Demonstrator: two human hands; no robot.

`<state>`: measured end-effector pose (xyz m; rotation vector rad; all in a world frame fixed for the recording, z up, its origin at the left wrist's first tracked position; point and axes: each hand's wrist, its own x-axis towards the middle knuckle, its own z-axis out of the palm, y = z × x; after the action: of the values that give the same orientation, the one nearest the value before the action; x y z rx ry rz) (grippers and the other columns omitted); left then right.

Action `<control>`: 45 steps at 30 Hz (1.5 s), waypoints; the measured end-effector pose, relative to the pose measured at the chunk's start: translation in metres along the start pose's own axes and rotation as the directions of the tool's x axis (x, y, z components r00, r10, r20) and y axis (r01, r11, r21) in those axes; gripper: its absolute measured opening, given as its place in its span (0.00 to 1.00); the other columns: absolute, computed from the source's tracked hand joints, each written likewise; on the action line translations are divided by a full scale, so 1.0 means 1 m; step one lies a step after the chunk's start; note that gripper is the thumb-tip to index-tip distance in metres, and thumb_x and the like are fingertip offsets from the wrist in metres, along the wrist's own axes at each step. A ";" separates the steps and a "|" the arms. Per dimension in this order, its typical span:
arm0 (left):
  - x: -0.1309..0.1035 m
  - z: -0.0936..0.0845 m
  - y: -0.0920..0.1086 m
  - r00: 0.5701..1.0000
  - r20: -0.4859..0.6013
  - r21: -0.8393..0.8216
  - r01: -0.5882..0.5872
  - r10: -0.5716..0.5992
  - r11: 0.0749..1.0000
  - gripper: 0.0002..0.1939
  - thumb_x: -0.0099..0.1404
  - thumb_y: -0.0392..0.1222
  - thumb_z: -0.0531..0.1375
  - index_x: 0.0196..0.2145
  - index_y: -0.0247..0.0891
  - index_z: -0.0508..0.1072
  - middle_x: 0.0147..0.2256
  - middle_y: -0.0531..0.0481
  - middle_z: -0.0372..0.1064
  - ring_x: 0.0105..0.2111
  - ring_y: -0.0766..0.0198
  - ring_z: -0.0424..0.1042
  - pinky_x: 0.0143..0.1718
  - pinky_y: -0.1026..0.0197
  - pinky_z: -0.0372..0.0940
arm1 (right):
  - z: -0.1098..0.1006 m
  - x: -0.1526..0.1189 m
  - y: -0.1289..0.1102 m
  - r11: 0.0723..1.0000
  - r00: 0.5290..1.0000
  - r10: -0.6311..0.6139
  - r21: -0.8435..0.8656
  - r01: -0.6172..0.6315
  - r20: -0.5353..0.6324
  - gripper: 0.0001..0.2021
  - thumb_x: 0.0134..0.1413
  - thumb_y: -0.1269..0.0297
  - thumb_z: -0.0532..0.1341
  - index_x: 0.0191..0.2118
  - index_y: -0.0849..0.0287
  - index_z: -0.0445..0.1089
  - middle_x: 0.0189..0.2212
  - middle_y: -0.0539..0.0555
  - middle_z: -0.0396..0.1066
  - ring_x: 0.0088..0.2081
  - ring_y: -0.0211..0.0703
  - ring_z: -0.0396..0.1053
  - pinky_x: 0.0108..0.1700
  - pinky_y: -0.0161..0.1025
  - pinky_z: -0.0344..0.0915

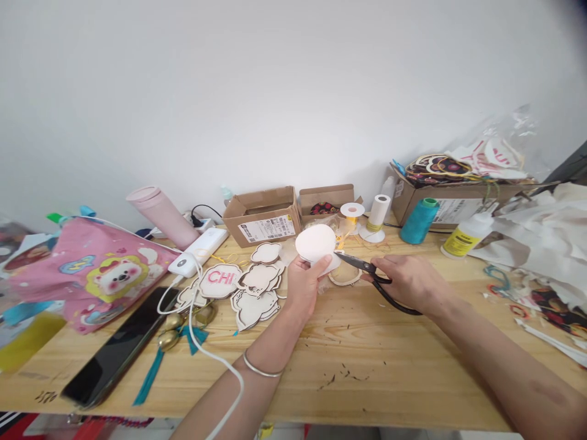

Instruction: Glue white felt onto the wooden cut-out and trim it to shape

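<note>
My left hand [304, 282] pinches a white rounded piece [315, 241], paper or fabric, raised above the table. In my right hand [403, 281] is a pair of black scissors [367, 267], its tips pointing left at the lower right edge of the white piece. Whether the blades touch the piece is hard to tell. Behind the scissors lies a pale wooden ring-like frame [345, 278]. Left of my left hand are several cloud-shaped wooden pieces [259, 278] and a white oval piece with pink letters [220, 281].
A phone [117, 351], a power bank [198, 252] with a white cable, and a pink pouch [110, 272] occupy the left. Cardboard boxes [261, 215] line the wall. Teal thread [419, 221], a glue bottle [468, 235] and white fabric [541, 244] are right.
</note>
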<state>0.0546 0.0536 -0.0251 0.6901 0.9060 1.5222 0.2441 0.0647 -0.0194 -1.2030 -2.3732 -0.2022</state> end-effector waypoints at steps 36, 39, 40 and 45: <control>0.002 0.001 -0.002 0.999 -0.003 -0.116 0.039 -0.040 0.992 0.26 0.44 0.32 0.66 0.44 0.38 0.70 0.35 0.49 0.75 0.33 0.65 0.73 0.34 0.65 0.67 | 0.011 0.004 -0.014 0.974 0.994 0.112 0.199 -0.111 0.006 0.18 0.51 0.50 0.54 0.28 0.60 0.69 0.18 0.51 0.63 0.20 0.35 0.58 0.23 0.32 0.48; 0.002 0.002 -0.001 0.999 -0.013 -0.143 0.042 -0.044 0.989 0.26 0.45 0.31 0.66 0.44 0.38 0.70 0.35 0.49 0.75 0.33 0.64 0.73 0.35 0.64 0.68 | 0.012 0.004 -0.015 0.970 0.993 0.119 0.214 -0.115 -0.002 0.17 0.51 0.51 0.54 0.27 0.60 0.69 0.18 0.50 0.63 0.20 0.35 0.57 0.23 0.32 0.49; 0.002 0.002 -0.001 0.999 -0.014 -0.146 0.047 -0.049 0.988 0.26 0.45 0.31 0.65 0.44 0.38 0.70 0.35 0.48 0.75 0.33 0.64 0.73 0.35 0.64 0.68 | 0.012 0.004 -0.016 0.970 0.993 0.121 0.215 -0.118 0.001 0.16 0.51 0.52 0.54 0.27 0.60 0.68 0.18 0.50 0.63 0.20 0.34 0.57 0.23 0.32 0.49; 0.002 0.003 -0.002 0.998 -0.010 -0.162 0.055 -0.058 0.985 0.24 0.45 0.30 0.65 0.43 0.37 0.70 0.36 0.47 0.74 0.34 0.63 0.73 0.35 0.64 0.68 | 0.011 0.005 -0.018 0.972 0.993 0.122 0.200 -0.119 0.000 0.16 0.51 0.53 0.54 0.26 0.60 0.68 0.18 0.50 0.63 0.19 0.34 0.57 0.23 0.32 0.49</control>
<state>0.0577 0.0558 -0.0249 0.5323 0.7968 1.5329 0.2241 0.0611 -0.0255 -1.2390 -2.2391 0.0673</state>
